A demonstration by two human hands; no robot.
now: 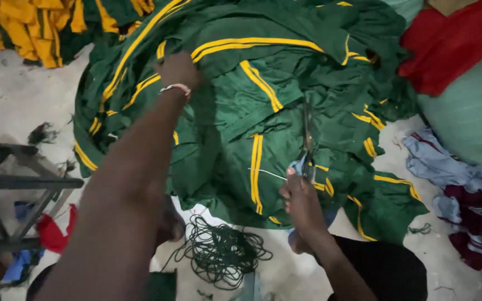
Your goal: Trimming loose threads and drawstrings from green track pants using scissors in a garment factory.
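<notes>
The left hand (178, 69) reaches onto the heap of green garments with yellow stripes (263, 111), its fingers hidden from view. The right hand (302, 200) has its fingers closed around scissors (307, 150) pointing into the fabric.

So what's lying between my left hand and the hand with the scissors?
In the head view, only the pile of green garments with yellow stripes spans the stretch between the left hand and the right hand holding the scissors.

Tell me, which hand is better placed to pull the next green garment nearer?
Probably the left hand: it already rests on the green garments far up the pile, while the right hand holds scissors.
</notes>
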